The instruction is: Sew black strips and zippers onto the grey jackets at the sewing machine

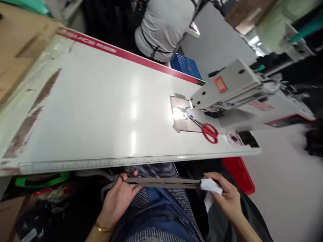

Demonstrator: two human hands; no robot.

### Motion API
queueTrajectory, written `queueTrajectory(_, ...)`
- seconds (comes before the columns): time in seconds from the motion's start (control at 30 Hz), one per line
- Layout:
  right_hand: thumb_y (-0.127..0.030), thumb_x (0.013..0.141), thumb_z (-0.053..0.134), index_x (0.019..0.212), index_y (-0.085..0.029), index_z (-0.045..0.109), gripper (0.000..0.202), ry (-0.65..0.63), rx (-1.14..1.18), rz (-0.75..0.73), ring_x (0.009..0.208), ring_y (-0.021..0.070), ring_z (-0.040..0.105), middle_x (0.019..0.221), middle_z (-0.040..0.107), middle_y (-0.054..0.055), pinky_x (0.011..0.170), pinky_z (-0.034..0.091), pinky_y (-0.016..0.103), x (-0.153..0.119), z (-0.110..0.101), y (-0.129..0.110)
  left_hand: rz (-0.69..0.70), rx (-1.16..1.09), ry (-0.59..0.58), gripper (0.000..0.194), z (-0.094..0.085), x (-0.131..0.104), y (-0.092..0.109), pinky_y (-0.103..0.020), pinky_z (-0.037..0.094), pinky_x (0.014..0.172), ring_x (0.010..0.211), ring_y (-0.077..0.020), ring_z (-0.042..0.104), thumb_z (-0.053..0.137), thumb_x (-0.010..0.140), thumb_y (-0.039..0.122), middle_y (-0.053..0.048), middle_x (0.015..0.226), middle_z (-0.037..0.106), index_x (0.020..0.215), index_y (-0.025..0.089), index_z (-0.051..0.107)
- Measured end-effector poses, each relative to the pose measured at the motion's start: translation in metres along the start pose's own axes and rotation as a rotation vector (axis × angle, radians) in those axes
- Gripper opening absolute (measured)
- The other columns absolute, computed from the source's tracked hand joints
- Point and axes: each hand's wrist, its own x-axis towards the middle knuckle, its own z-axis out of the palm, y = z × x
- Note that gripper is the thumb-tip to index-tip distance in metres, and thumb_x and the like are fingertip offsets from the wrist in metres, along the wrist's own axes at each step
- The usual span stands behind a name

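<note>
A narrow grey-brown fabric strap [166, 183], which looks doubled, stretches between my two hands over my lap, below the table's front edge. At its left end my left hand [120, 198] has it between thumb and fingers, palm partly turned up; more grey fabric [101, 173] trails away to the left. My right hand [225, 195] pinches the strap's other end together with a small white piece of cloth or paper [210, 186]. A further white bit hangs below that hand.
A sewing machine [242, 97] stands on the right of the white table [96, 111]. Red-handled scissors [209, 132] lie by its needle plate, near a pinkish bobbin-like disc [234, 138]. Cardboard [25, 43] is at left, a red bin [238, 173] below right. A person [164, 30] sits beyond.
</note>
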Motion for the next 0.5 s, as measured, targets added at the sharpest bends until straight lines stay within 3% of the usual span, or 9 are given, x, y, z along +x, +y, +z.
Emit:
queueTrajectory(0.07, -0.030, 0.073, 0.052, 0.086, -0.018, 0.063, 0.021, -0.031, 0.047, 0.057, 0.074, 0.0180, 0.060, 0.082, 0.063, 0.007, 0.065, 0.048, 0.024, -0.002, -0.014, 0.008, -0.048, 0.140, 0.064, 0.005, 0.006, 0.002, 0.002, -0.043, 0.037, 0.093, 0.108, -0.0243, 0.049, 0.061, 0.075, 0.026, -0.004, 0.109, 0.055, 0.075, 0.021, 0.058)
queueTrajectory(0.2, -0.042, 0.078, 0.049, 0.087, -0.018, 0.064, 0.030, -0.188, 0.273, 0.306, 0.088, 0.0207, 0.059, 0.095, 0.063, 0.009, 0.075, 0.048, 0.028, -0.010, -0.032, 0.015, -0.082, 0.342, 0.241, 0.012, 0.012, 0.005, 0.006, -0.046, 0.035, 0.095, 0.117, -0.0269, 0.042, 0.065, 0.072, 0.029, -0.004, 0.111, 0.055, 0.079, 0.021, 0.059)
queueTrajectory(0.33, -0.049, 0.075, 0.054, 0.094, -0.017, 0.063, 0.039, -0.205, 0.366, 0.459, 0.077, 0.0198, 0.061, 0.091, 0.065, 0.010, 0.068, 0.050, 0.028, -0.016, -0.040, 0.019, -0.008, 0.527, 0.376, 0.011, 0.006, -0.001, 0.008, -0.034, 0.042, 0.088, 0.117, -0.0212, 0.041, 0.066, 0.070, 0.019, -0.003, 0.120, 0.051, 0.078, 0.020, 0.059)
queueTrajectory(0.43, -0.049, 0.070, 0.059, 0.092, -0.018, 0.064, 0.039, -0.193, 0.350, 0.459, 0.074, 0.0201, 0.062, 0.086, 0.067, 0.009, 0.067, 0.050, 0.029, -0.017, -0.041, 0.028, -0.013, 0.426, 0.314, 0.025, -0.002, -0.015, 0.004, -0.029, 0.045, 0.078, 0.100, -0.0171, 0.050, 0.070, 0.063, 0.016, -0.001, 0.107, 0.056, 0.085, 0.024, 0.060)
queueTrajectory(0.5, -0.050, 0.067, 0.061, 0.087, -0.018, 0.067, 0.038, -0.129, 0.264, 0.429, 0.072, 0.0205, 0.063, 0.081, 0.067, 0.008, 0.066, 0.051, 0.030, -0.016, -0.039, 0.039, -0.050, 0.285, 0.209, 0.026, -0.006, -0.023, 0.001, -0.031, 0.045, 0.075, 0.091, -0.0175, 0.053, 0.070, 0.062, 0.025, -0.002, 0.099, 0.057, 0.086, 0.024, 0.061)
